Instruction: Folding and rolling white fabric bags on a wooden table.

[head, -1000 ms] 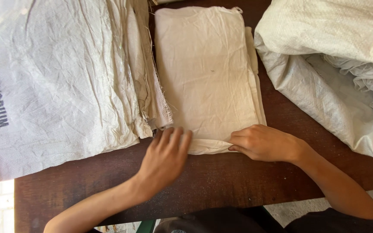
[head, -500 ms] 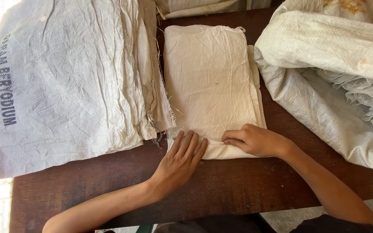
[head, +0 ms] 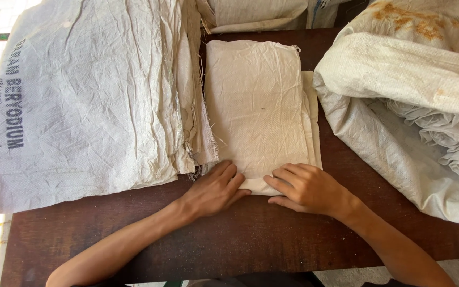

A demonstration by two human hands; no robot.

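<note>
While both palms lie flat and open on its near edge, gripping nothing, the folded cream sack (head: 258,111) rests in the middle of the dark brown wooden table (head: 240,239), a neat upright rectangle of woven plastic cloth with a fine grid texture, soft creases and a slightly rounded near fold. The left hand (head: 214,190) presses the near left corner with its fingers together and stretched forward, fingertips on the cloth and heel on the bare wood; the right hand (head: 304,187) presses the near right part, fingers spread slightly and pointing toward the left hand, so that the two sets of fingertips come close without touching. Just beside the folded sack on the left, and overlapping its left edge with frayed threads, lies a stack of flat white woven sacks (head: 96,101), heavily wrinkled, the top one bearing dark printed letters along its left side and hanging past the table's left edge. To the right sits a heap of crumpled off-white sacks (head: 415,101), bulky and rolled in thick folds, with rust-orange stains on its upper part. More folded pale sacking (head: 256,15) lies at the far edge of the table
</note>
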